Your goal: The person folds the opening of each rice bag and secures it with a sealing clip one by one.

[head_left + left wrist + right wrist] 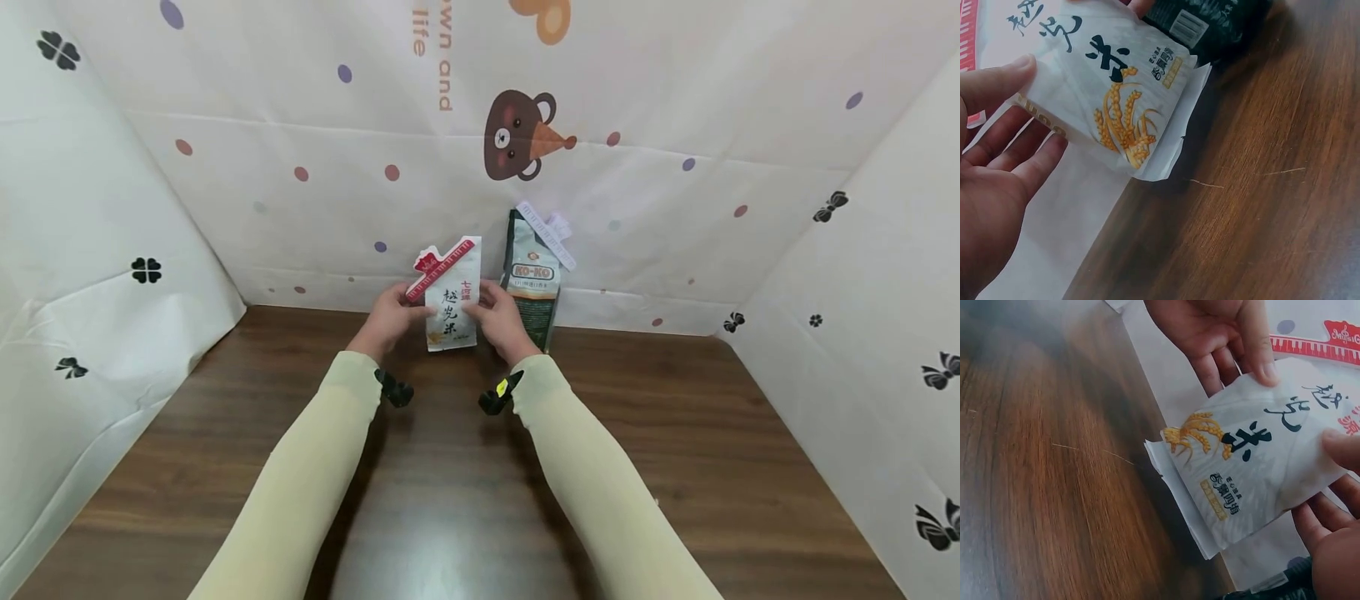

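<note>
Between both hands, a white rice bag stands upright, its front printed with black brush characters and golden rice ears. A red clip patterned like piano keys slants across its upper left corner. My left hand pinches the bag's left side, thumb in front and fingers behind. On the opposite side my right hand grips it the same way. The bottom flap of the bag shows close to the tabletop. Just right of my right hand, a green KO-KO bag leans at the wall, with a white clip across its top.
The brown wood-grain table ends at a white patterned cloth wall behind the bags. Similar cloth sides rise at left and right. Black wrist cameras sit on both sleeves' cuffs.
</note>
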`<state>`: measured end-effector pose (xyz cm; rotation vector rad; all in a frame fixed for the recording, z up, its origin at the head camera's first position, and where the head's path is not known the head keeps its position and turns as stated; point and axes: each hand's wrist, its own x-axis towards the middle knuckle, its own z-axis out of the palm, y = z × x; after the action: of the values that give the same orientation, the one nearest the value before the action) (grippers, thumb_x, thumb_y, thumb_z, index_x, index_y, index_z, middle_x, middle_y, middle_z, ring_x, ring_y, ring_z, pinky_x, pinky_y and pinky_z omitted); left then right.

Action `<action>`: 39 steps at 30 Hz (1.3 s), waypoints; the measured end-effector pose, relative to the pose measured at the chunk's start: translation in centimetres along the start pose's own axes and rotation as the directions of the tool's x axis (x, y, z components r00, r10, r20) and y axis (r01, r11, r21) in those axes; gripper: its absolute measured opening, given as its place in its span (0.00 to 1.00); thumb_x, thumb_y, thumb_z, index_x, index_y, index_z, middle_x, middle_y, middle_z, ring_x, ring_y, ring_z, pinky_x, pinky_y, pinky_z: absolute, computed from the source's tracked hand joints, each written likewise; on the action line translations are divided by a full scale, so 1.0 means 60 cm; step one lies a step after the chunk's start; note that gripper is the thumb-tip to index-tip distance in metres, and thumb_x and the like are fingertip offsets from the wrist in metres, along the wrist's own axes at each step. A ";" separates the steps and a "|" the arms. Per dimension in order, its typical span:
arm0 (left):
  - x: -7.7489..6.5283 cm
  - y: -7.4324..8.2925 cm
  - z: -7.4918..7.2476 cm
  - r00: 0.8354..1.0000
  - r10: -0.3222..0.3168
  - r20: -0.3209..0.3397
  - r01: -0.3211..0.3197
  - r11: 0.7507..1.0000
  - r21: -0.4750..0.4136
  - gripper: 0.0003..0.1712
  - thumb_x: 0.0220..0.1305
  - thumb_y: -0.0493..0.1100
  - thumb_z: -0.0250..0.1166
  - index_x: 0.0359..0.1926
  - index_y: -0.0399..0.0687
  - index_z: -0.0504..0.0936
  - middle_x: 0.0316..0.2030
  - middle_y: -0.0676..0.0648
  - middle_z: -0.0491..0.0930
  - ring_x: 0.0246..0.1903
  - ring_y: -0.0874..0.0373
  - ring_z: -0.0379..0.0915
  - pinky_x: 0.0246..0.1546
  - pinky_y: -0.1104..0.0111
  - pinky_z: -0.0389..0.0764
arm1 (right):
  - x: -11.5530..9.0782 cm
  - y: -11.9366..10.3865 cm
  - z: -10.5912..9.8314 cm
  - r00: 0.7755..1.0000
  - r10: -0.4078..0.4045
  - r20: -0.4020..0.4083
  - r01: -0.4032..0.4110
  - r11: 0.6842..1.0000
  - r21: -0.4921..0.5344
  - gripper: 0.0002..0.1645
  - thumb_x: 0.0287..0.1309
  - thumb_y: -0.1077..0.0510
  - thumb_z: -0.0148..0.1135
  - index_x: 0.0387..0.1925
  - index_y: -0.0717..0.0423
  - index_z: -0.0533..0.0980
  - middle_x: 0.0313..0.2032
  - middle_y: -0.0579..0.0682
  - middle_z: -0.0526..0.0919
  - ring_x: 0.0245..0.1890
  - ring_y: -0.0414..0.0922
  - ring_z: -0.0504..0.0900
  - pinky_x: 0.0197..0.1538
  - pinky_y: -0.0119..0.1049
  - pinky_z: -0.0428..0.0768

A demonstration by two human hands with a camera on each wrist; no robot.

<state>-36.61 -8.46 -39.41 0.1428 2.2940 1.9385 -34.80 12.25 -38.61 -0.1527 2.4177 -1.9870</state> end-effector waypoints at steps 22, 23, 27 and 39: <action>0.015 -0.033 -0.003 0.997 -0.036 -0.063 0.036 0.999 -0.003 0.28 0.59 0.38 0.69 0.61 0.44 0.73 0.58 0.42 0.75 0.58 0.47 0.70 0.63 0.52 0.69 | 0.013 0.027 0.034 0.998 0.033 -0.046 -0.039 0.990 -0.134 0.26 0.69 0.52 0.55 0.67 0.45 0.65 0.65 0.49 0.71 0.66 0.46 0.70 0.66 0.45 0.71; 0.015 -0.033 -0.003 0.997 -0.039 -0.062 0.039 0.999 -0.005 0.29 0.59 0.38 0.69 0.61 0.44 0.72 0.59 0.42 0.74 0.59 0.47 0.70 0.64 0.52 0.69 | 0.014 0.027 0.035 0.998 0.031 -0.046 -0.037 0.989 -0.146 0.26 0.69 0.51 0.54 0.67 0.44 0.65 0.66 0.49 0.71 0.67 0.46 0.70 0.66 0.45 0.71; 0.018 -0.032 -0.001 0.996 -0.052 -0.070 0.050 0.999 -0.021 0.32 0.60 0.38 0.69 0.64 0.46 0.69 0.61 0.42 0.73 0.61 0.47 0.68 0.65 0.52 0.68 | 0.018 0.025 0.038 0.998 0.031 -0.056 -0.041 0.982 -0.183 0.27 0.70 0.49 0.53 0.68 0.42 0.64 0.67 0.48 0.70 0.67 0.47 0.69 0.66 0.47 0.70; 0.022 -0.016 0.006 0.994 -0.051 -0.097 0.056 0.997 0.046 0.43 0.62 0.37 0.66 0.72 0.56 0.53 0.67 0.41 0.67 0.66 0.45 0.65 0.64 0.51 0.69 | 0.028 0.006 0.041 0.992 0.091 -0.089 -0.110 0.963 -0.246 0.30 0.72 0.45 0.48 0.72 0.40 0.59 0.70 0.48 0.66 0.70 0.48 0.65 0.68 0.48 0.67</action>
<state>-37.83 -8.08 -40.44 -0.0071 2.3794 1.9045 -36.33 9.78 -39.35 0.0465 2.6586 -1.6711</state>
